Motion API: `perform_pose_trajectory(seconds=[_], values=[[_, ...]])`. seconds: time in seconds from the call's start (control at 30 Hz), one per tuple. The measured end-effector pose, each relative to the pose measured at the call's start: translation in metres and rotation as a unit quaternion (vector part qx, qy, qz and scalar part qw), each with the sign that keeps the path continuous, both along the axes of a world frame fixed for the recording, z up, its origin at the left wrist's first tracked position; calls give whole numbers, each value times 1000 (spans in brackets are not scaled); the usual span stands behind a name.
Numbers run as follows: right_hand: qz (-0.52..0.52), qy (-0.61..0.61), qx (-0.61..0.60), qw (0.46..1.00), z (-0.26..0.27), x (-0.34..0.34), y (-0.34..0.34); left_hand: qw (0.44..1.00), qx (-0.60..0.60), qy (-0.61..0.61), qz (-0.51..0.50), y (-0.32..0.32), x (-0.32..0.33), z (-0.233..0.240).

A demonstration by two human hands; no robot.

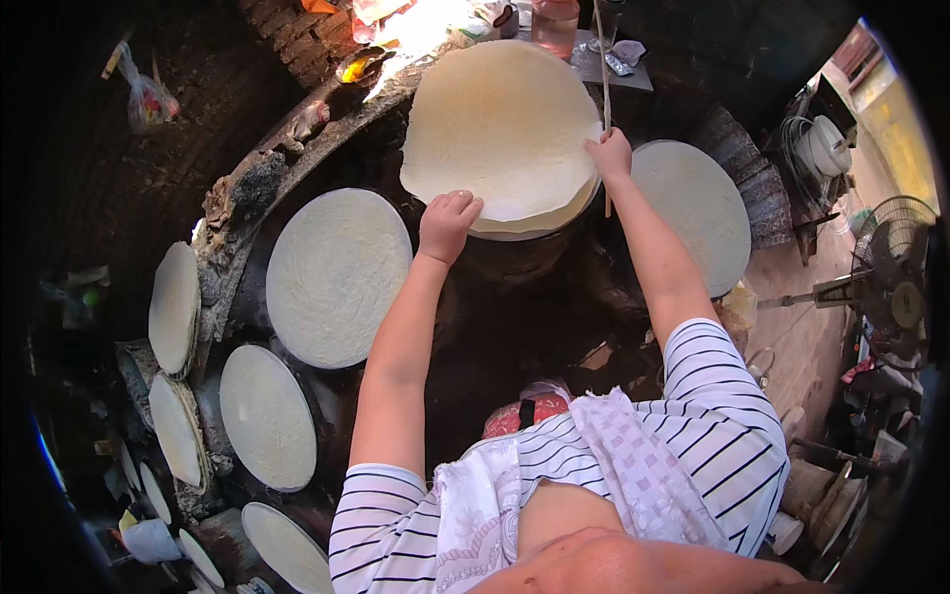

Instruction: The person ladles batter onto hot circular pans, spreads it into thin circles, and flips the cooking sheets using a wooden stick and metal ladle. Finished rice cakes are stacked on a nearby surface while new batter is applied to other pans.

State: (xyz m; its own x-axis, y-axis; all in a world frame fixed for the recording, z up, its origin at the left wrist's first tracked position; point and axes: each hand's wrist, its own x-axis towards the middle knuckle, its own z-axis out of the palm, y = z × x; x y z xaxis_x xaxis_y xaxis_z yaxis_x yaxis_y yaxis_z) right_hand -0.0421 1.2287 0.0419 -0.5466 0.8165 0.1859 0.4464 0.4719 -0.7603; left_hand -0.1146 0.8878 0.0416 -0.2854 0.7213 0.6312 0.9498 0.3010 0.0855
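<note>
A large thin round flatbread (505,126) lies over another sheet on a round griddle in front of me. My left hand (449,223) pinches the lower left edge of the top sheet. At the right edge, my right hand (611,154) grips the flatbread's rim and also has a long thin wooden stick (607,82) in its grasp, roughly upright in the picture. To the left, a pale round flatbread (338,278) covers another griddle. A similar flatbread (690,215) lies to the right, partly behind my right forearm.
More covered griddles (267,418) curve down the left side. Stacks of flatbreads (174,308) rest beyond a rough ledge (326,134). A jar of liquid (554,28) stands at the top beside a small board (631,78). A standing fan (894,282) is at the right.
</note>
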Motion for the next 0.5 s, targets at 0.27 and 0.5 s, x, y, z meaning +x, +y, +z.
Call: perform_pose_trajectory(seconds=[0.27,0.5], values=[[27,-68,-275,959,6,41,-36,998,-47,-49,-11,25,1,-32],[26,-107,-15,994,7,11,-39,993,-64,-90,49,52,35,-15]])
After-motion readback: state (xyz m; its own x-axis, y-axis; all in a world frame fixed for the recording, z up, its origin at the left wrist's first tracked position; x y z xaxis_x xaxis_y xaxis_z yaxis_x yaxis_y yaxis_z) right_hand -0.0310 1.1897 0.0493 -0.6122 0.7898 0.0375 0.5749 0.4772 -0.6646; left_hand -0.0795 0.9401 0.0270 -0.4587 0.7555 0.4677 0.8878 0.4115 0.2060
